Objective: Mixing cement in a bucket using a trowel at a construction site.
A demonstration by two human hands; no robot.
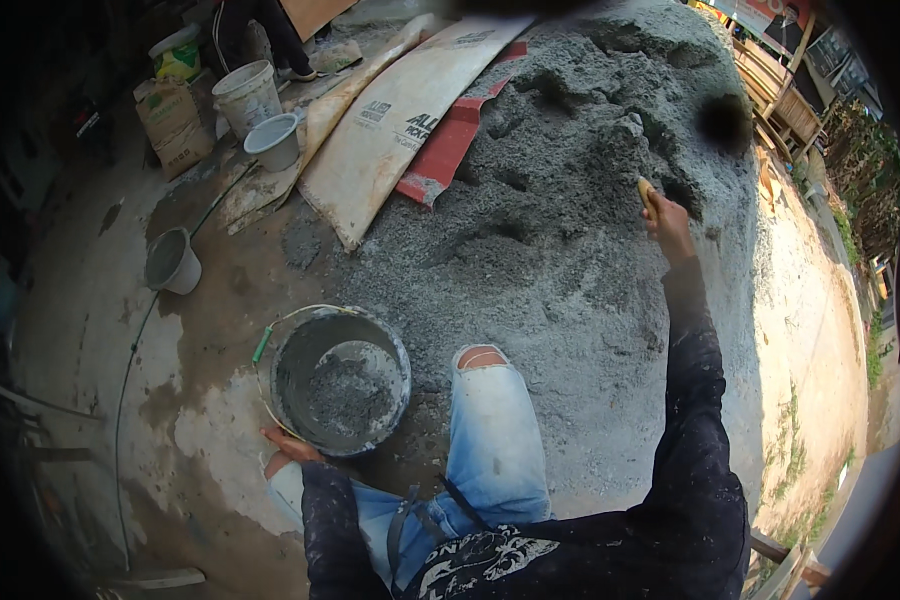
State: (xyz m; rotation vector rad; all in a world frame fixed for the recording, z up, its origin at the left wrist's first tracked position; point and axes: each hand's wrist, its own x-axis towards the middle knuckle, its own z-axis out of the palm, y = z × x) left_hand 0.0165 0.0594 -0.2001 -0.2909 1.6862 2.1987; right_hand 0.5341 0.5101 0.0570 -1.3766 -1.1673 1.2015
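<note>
Lying at the far side of the sequence, the left hand [292, 443] is just beside a dark bucket's [288, 378] near rim; whether it pinches anything cannot be told. The bucket, holding grey mix [350, 392], stands left of a grey granular heap [560, 230], over which the right hand [672, 228] is wrapped around a tan handle [645, 190].
</note>
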